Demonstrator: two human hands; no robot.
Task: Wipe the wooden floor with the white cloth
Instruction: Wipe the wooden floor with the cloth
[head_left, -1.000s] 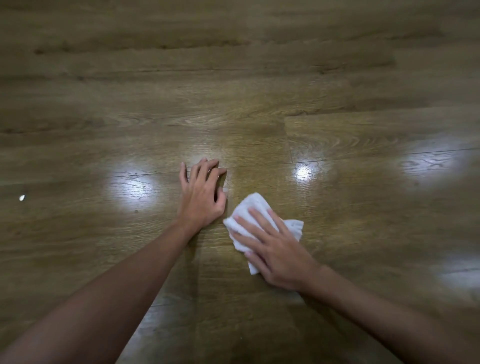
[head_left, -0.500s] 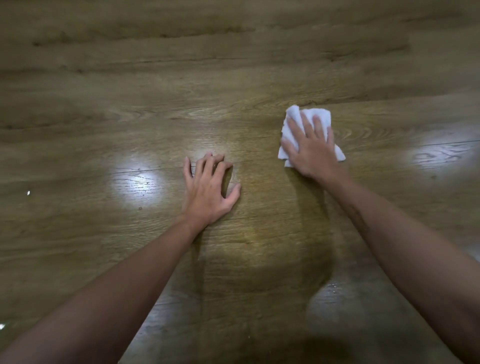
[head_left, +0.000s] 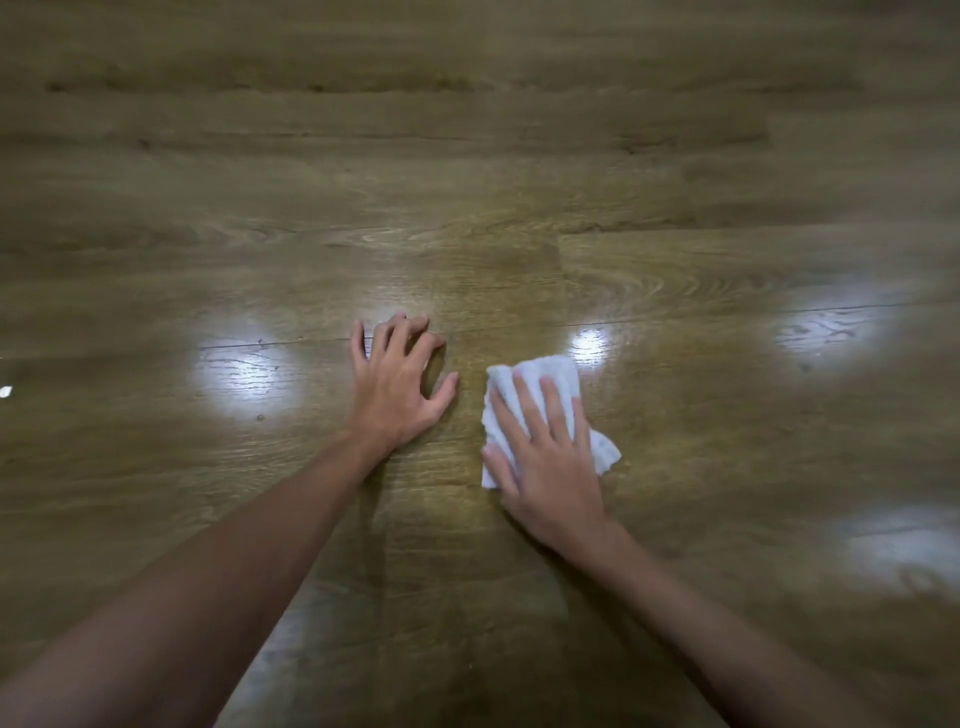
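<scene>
A folded white cloth (head_left: 550, 375) lies flat on the brown wooden floor (head_left: 675, 218), just right of centre. My right hand (head_left: 545, 452) presses down on it with straight, spread fingers and covers most of it. My left hand (head_left: 397, 387) rests on the bare floor a short way to the left of the cloth, propped on bent fingertips with the thumb out toward the cloth. It holds nothing. Both forearms reach in from the bottom of the view.
Glossy floor planks fill the whole view, with bright light reflections (head_left: 241, 374) at left, centre and right. A small white speck (head_left: 6, 391) lies at the far left edge.
My right hand has slid the cloth back toward me and to the left, from the far right spot to beside my left hand. The left hand stays put, its fingers now more bent.
</scene>
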